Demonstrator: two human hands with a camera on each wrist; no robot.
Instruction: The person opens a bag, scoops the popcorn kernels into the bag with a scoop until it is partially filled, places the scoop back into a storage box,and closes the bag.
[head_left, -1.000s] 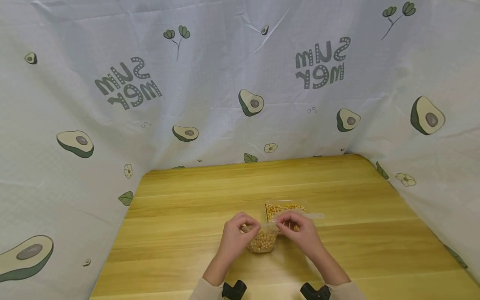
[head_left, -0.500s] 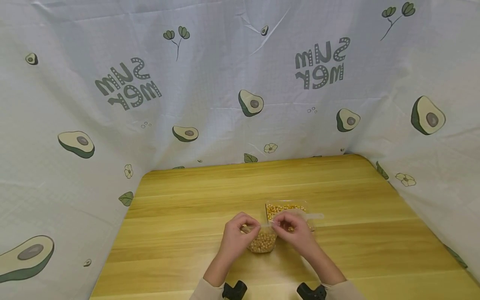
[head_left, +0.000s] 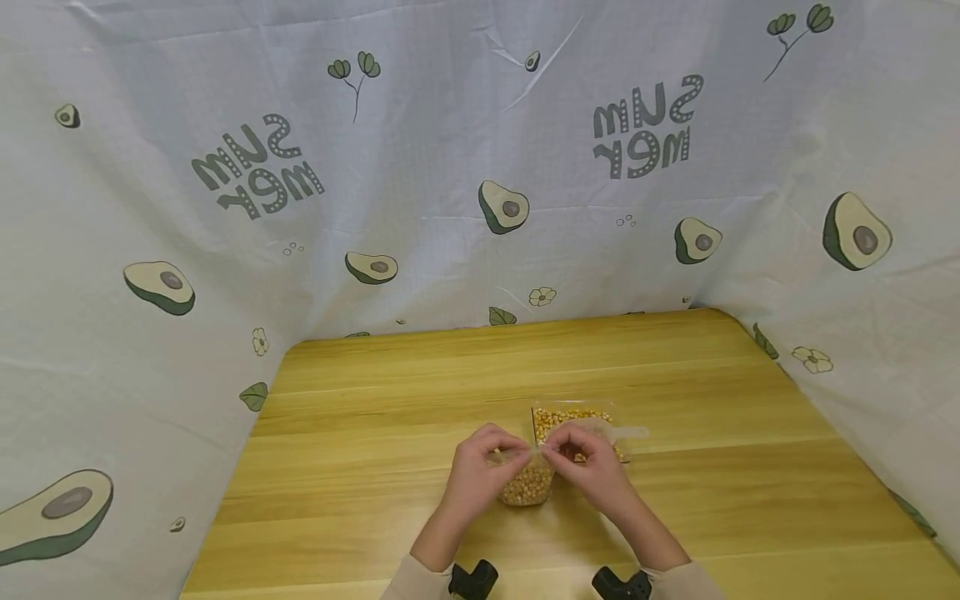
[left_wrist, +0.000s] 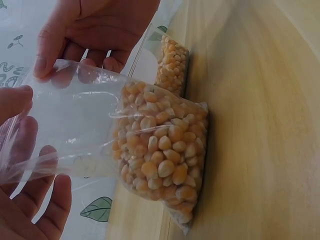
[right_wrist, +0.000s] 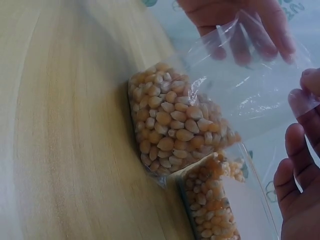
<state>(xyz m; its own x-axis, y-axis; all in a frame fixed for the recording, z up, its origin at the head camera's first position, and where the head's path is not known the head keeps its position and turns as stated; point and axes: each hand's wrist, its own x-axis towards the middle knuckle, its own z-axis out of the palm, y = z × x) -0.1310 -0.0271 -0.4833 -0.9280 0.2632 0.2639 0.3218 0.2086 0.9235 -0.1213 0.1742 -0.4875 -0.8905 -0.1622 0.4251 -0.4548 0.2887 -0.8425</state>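
Observation:
A clear plastic bag [head_left: 527, 487], its lower part full of corn kernels, stands on the table between both hands. Its upper part is see-through and bare of kernels, as the left wrist view shows. My left hand [head_left: 480, 473] pinches the top edge of the bag on the left side. My right hand [head_left: 596, 471] pinches that same edge from the right, fingertips close to the left ones. In the right wrist view the right hand's fingers [right_wrist: 300, 150] curl at the bag's mouth. Just behind the bag, partly hidden by the right hand, is a clear box [head_left: 573, 403] of corn kernels.
A whitish translucent scoop lies on the kernels in the box, its handle [head_left: 632, 432] sticking out to the right. The wooden table [head_left: 390, 392] is bordered by a white curtain [head_left: 435, 167] printed with avocados. A black wrist mount [head_left: 474, 579] sits at each sleeve.
My right hand has slid left along the bag's top edge, then my left hand has shifted right. The fingertips now nearly meet. The box and scoop have stayed put.

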